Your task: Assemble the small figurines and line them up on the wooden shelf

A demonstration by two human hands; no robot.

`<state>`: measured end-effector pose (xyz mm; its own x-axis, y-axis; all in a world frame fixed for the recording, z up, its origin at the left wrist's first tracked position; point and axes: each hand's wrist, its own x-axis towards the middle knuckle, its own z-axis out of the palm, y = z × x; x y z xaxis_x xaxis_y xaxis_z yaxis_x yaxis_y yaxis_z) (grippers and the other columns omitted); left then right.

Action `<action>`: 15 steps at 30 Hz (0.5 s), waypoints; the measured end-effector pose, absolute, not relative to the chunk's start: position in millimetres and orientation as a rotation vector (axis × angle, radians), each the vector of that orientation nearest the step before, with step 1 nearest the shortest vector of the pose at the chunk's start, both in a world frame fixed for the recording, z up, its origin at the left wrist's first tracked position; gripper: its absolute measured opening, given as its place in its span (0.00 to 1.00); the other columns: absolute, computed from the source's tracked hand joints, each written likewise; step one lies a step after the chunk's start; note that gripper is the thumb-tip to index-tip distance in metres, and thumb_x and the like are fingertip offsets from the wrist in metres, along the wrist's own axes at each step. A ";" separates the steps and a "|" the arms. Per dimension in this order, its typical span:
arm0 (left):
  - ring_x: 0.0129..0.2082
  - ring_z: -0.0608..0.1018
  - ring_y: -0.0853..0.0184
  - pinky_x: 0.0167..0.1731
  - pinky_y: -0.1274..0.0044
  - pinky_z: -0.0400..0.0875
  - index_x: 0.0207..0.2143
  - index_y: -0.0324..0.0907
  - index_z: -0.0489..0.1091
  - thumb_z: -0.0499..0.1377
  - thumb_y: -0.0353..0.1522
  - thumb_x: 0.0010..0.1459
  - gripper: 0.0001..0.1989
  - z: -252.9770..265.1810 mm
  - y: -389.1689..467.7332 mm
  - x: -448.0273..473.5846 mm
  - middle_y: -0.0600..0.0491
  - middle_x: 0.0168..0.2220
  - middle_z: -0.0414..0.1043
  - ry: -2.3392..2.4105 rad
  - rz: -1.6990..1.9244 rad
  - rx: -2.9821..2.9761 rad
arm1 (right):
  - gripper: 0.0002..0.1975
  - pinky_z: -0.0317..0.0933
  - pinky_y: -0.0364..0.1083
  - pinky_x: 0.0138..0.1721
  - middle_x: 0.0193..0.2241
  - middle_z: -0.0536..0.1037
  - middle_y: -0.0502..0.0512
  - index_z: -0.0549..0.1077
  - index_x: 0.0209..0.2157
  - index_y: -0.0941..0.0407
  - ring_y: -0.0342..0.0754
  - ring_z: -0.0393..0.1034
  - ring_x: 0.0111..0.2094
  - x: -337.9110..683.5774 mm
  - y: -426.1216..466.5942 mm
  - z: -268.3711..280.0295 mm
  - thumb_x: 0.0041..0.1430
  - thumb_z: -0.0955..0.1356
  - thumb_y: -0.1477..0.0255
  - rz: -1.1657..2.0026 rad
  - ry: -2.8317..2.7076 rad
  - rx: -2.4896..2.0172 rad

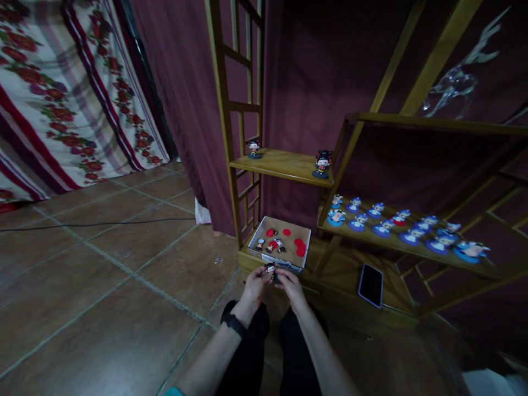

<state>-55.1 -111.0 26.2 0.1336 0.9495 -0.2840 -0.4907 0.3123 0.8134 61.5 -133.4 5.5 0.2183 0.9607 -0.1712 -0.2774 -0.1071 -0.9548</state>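
A small black-haired figurine is held between my two hands, just in front of the open box. My left hand pinches it from the left, closed around its side. From the right, the closed fingers of my right hand meet at its lower end, where a dark round base partly shows. Inside the box lie several loose figurines and several red discs. A white figurine leans near the box's left side.
On the upper shelf stand two black-haired figurines, one at the left and a larger one at the right. Several blue-and-white figurines fill the right shelf. A phone lies below it. A glass deer ornament stands higher up.
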 end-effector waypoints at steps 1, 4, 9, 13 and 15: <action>0.24 0.73 0.72 0.26 0.81 0.65 0.25 0.36 0.71 0.65 0.22 0.36 0.09 25.3 -113.3 -53.7 0.52 0.24 0.73 0.938 1.152 0.687 | 0.15 0.66 0.46 0.31 0.36 0.76 0.54 0.76 0.33 0.54 0.50 0.69 0.37 59.3 -136.2 6.9 0.42 0.69 0.62 1.254 -0.782 -1.206; 0.23 0.72 0.71 0.26 0.80 0.65 0.25 0.37 0.72 0.65 0.24 0.35 0.10 21.9 -118.6 -47.1 0.53 0.23 0.73 1.030 1.187 0.840 | 0.17 0.65 0.44 0.33 0.34 0.77 0.54 0.75 0.35 0.54 0.49 0.70 0.37 54.0 -142.7 10.0 0.43 0.69 0.60 1.269 -0.836 -1.172; 0.23 0.71 0.70 0.27 0.79 0.66 0.25 0.37 0.71 0.65 0.25 0.36 0.09 22.3 -124.2 -43.9 0.54 0.21 0.71 1.042 1.182 0.934 | 0.18 0.64 0.45 0.34 0.32 0.77 0.53 0.74 0.34 0.56 0.48 0.71 0.35 54.3 -146.4 12.3 0.42 0.70 0.59 1.299 -0.735 -1.071; 0.32 0.72 0.68 0.36 0.78 0.65 0.30 0.40 0.73 0.63 0.20 0.34 0.16 32.4 -131.8 -52.4 0.53 0.30 0.71 1.114 1.309 1.064 | 0.18 0.65 0.45 0.34 0.37 0.77 0.55 0.74 0.35 0.55 0.48 0.71 0.36 60.4 -146.4 14.9 0.42 0.70 0.60 1.330 -0.594 -1.023; 0.40 0.71 0.66 0.42 0.77 0.63 0.32 0.42 0.73 0.62 0.17 0.33 0.20 39.6 -137.2 -54.0 0.51 0.37 0.70 1.079 1.314 1.162 | 0.18 0.65 0.45 0.34 0.38 0.77 0.55 0.73 0.35 0.55 0.48 0.72 0.37 62.9 -146.9 16.8 0.43 0.70 0.59 1.362 -0.567 -1.018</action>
<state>-54.0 -137.2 39.6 -0.0017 0.9978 0.0659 -0.1289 -0.0656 0.9895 62.9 -146.9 16.8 0.1735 0.9605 -0.2177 -0.5221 -0.0978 -0.8473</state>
